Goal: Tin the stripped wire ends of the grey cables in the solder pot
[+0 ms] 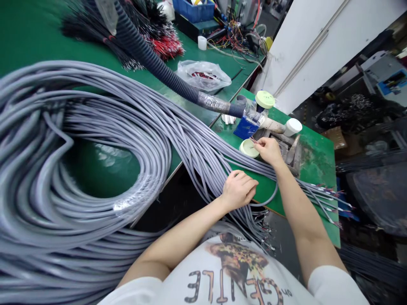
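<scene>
My left hand (240, 189) is closed, its fingers curled down over the grey cables (203, 159) where the bundle crosses the gap between the tables. What lies under its palm is hidden. One grey cable (270, 199) bends in a loop from beneath this hand towards the right. My right hand (269, 150) pinches thin wires (253, 140) at a cable end between thumb and fingers. Those wire tips hang over a small pale round cup (249, 148). Beside the right hand stands a worn metal tray (295, 159) with a stained tool in it.
A ribbed black hose (165, 76) runs across the table to a blue box (246, 127). Large grey cable coils (34, 190) fill the left. Nearby are a white-lidded jar (293, 126), a yellow-lidded jar (265, 99), a plastic bag (203, 74) and black wire bundles (95, 34).
</scene>
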A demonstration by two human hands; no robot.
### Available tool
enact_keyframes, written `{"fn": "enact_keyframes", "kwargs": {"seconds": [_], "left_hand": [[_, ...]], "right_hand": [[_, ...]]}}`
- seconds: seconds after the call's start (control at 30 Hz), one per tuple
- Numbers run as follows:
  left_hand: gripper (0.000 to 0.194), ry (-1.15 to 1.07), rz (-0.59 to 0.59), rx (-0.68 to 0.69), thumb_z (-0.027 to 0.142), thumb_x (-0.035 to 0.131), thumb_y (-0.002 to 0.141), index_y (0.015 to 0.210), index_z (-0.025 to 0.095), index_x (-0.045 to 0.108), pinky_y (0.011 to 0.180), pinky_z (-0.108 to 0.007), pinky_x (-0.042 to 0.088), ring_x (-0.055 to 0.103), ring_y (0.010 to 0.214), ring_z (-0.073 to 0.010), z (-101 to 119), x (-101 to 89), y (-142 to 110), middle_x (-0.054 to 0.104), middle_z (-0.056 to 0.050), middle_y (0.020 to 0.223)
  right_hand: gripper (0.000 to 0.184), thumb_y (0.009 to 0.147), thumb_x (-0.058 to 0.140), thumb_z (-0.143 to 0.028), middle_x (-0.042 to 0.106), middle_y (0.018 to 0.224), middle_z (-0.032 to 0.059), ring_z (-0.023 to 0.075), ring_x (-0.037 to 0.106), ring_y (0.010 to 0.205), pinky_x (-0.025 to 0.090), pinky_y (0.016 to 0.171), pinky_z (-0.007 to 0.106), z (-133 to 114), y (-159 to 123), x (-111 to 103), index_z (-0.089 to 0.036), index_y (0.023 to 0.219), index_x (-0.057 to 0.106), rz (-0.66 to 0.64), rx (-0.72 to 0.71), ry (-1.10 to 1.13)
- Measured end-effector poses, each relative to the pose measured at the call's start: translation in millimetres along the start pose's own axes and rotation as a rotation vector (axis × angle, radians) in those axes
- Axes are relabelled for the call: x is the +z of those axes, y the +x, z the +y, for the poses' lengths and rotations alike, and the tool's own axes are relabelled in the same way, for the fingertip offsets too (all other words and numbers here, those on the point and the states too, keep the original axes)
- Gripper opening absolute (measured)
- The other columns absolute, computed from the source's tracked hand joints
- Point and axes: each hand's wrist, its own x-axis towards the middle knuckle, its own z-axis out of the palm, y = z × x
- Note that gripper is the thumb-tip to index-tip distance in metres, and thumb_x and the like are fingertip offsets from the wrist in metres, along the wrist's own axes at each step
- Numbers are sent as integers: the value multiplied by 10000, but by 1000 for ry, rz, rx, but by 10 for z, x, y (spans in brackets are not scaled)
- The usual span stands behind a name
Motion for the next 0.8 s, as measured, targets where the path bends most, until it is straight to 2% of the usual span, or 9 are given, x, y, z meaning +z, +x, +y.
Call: {"fn": "enact_keyframes", "kwargs": {"seconds": [0.1, 0.17, 0.27, 0.37, 0.43, 0.53, 0.8], "left_hand": [[164, 4, 7, 1, 194, 494, 872, 928, 197, 649, 872, -364, 396, 585, 760, -157, 5, -3, 3, 691, -25, 791], [160, 1, 10, -1, 191, 501, 870, 931, 197, 649, 876, -363, 395, 585, 759, -156, 7, -4, 1, 692, -23, 791], [153, -10, 12, -1, 186, 513, 865, 934, 197, 648, 880, -362, 393, 587, 760, -154, 8, -6, -1, 694, -19, 787], [146, -22, 18, -4, 182, 517, 862, 923, 198, 650, 881, -361, 392, 591, 754, -153, 10, -15, 3, 697, -17, 785], [142, -29, 21, -5, 180, 521, 861, 917, 199, 651, 884, -360, 392, 593, 752, -151, 12, -23, 7, 700, -17, 786], [138, -32, 21, -5, 178, 526, 860, 913, 200, 652, 885, -358, 393, 594, 750, -150, 15, -30, 9, 702, -15, 783], [125, -19, 31, 0, 168, 540, 851, 909, 201, 645, 867, -353, 402, 595, 739, -147, 26, -37, 19, 704, -6, 778]], "right_hand": [[178, 693, 587, -304, 604, 564, 7, 130, 493, 535, 321, 540, 253, -2, -27, -80, -160, 634, 671, 12, -3, -11], [199, 706, 589, -325, 615, 578, 11, 132, 505, 543, 333, 545, 251, 79, -57, -200, -155, 653, 678, 70, -16, 1], [248, 708, 601, -368, 614, 572, 17, 136, 513, 534, 345, 542, 252, 365, -108, -405, -140, 679, 693, 234, 27, -1], [284, 685, 610, -396, 604, 549, 23, 149, 521, 533, 352, 539, 257, 741, -153, -513, -129, 678, 707, 347, 173, -65], [296, 675, 606, -399, 612, 549, 33, 160, 532, 543, 365, 548, 264, 944, -176, -509, -124, 679, 715, 368, 250, -98], [303, 669, 601, -394, 627, 557, 50, 175, 552, 561, 384, 571, 274, 1108, -197, -449, -118, 688, 726, 374, 301, -118], [297, 662, 604, -399, 664, 604, 70, 199, 577, 613, 397, 605, 282, 1204, -191, -355, -132, 682, 732, 356, 350, -154]]}}
